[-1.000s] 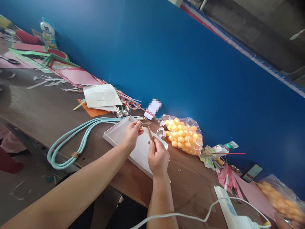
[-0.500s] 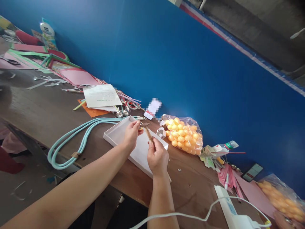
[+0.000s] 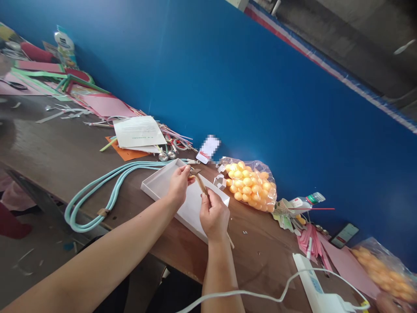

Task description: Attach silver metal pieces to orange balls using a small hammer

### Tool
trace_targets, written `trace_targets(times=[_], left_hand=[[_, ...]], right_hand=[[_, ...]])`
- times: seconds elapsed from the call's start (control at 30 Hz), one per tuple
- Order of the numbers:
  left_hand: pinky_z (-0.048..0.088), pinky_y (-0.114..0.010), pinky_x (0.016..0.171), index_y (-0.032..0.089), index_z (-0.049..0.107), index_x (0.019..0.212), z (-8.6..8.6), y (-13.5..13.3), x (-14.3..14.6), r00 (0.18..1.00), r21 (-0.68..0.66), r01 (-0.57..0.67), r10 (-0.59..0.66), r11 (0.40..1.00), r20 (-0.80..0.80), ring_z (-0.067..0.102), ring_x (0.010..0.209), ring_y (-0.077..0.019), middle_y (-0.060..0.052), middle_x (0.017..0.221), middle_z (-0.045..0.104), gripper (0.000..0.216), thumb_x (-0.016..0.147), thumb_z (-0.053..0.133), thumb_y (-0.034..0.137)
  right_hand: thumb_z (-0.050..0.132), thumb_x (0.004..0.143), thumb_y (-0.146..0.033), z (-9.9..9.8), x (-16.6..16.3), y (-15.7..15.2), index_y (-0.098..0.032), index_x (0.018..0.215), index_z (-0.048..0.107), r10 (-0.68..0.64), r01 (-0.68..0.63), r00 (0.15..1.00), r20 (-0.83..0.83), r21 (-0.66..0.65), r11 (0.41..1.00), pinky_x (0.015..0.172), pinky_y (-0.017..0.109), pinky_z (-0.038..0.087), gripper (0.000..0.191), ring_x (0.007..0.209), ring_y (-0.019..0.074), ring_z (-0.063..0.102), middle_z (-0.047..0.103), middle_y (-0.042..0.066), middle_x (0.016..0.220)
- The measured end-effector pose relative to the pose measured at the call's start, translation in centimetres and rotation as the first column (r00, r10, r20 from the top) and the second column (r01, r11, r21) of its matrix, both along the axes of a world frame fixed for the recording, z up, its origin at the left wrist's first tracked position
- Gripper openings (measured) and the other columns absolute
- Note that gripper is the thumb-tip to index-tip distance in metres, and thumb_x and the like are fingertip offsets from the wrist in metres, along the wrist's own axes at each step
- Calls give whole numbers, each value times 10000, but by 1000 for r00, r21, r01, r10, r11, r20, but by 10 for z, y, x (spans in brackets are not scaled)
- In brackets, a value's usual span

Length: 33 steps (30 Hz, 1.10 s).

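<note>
Both my hands work over a shallow white tray (image 3: 156, 184) on a brown table. My right hand (image 3: 213, 217) is closed round a thin wooden stick (image 3: 201, 184) whose lower end pokes out below the wrist. At the stick's top end, my left hand (image 3: 178, 184) pinches something small and yellowish that I cannot make out. A bag of orange-yellow balls (image 3: 249, 182) lies just right of the tray.
Light-blue cords (image 3: 97, 191) loop over the table's left front edge. Papers (image 3: 138, 130), pink sheets and strips crowd the back left along the blue wall. A white device with a cable (image 3: 317, 295), a bottle (image 3: 306, 202), a phone (image 3: 345, 235) and another ball bag (image 3: 384, 269) lie right.
Both hands and the stick have shifted slightly left and down over the tray; the grip is unchanged.
</note>
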<state>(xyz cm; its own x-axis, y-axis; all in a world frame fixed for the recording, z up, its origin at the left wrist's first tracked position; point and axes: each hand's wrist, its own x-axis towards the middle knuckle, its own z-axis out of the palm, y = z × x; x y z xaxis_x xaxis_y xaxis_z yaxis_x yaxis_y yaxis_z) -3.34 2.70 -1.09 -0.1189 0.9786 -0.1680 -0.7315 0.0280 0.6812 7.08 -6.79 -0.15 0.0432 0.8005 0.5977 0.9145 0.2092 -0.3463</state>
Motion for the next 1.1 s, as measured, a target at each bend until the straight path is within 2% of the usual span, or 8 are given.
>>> trace_targets(times=[0.07,0.2,0.37,0.5,0.67,0.8,0.97,1.1], left_hand=[[469,-259,643,160,601,829,1,0,0,1000,12,-13,13,1000,-1,542,600,-88,1,736,578,346,644,733,420],[460,-247,627,152,599,831,1,0,-1,1000,-43,13,-12,999,23,536,591,-85,-3,724,582,321,658,720,394],[456,-240,621,155,599,831,1,0,-1,1000,-8,-5,5,1000,18,538,599,-87,-4,728,590,320,656,722,394],[461,-250,622,151,592,825,1,0,-1,999,-58,23,-21,998,33,538,583,-85,-8,727,588,313,659,723,381],[477,-261,650,153,598,857,-1,1,0,1000,-5,1,-1,1000,-22,544,580,-79,10,731,565,352,663,722,419],[477,-266,656,150,612,891,-1,0,0,996,-12,60,-60,998,-58,543,582,-79,-9,754,594,396,657,729,447],[475,-264,674,159,619,906,-1,-1,1,996,14,18,-16,1000,-85,546,617,-78,-17,812,608,400,656,731,451],[471,-261,668,153,612,892,-2,-1,0,997,-26,43,-45,999,-68,538,598,-75,-11,782,600,373,671,719,434]], right_hand=[[444,917,-283,0,0,0,-175,1187,619,7,-7,1000,-16,25,1000,806,250,479,339,953,191,667,715,78,1046],[453,911,-276,0,0,0,-216,1167,631,-2,3,1000,15,-47,999,741,250,488,317,892,191,679,730,48,985],[448,917,-283,0,-1,0,-208,1197,611,12,-13,1000,-11,-40,999,764,248,481,332,918,189,675,718,55,1039],[456,915,-284,-1,-1,0,-227,1169,629,-13,13,1000,4,-80,997,741,251,478,313,899,196,678,727,36,1005],[445,921,-296,-1,1,1,-186,1185,621,-41,40,998,-37,-19,999,805,255,469,336,962,199,665,713,70,1063],[443,921,-296,0,2,0,-186,1183,621,-42,40,998,-43,-43,998,802,253,470,336,961,197,666,713,72,1063],[437,925,-298,1,1,0,-187,1190,615,-30,29,998,-49,-21,999,807,253,467,339,955,195,665,713,77,1062],[445,922,-304,0,1,0,-200,1184,619,-45,43,999,-30,-58,997,798,252,466,332,959,198,664,716,67,1053]])
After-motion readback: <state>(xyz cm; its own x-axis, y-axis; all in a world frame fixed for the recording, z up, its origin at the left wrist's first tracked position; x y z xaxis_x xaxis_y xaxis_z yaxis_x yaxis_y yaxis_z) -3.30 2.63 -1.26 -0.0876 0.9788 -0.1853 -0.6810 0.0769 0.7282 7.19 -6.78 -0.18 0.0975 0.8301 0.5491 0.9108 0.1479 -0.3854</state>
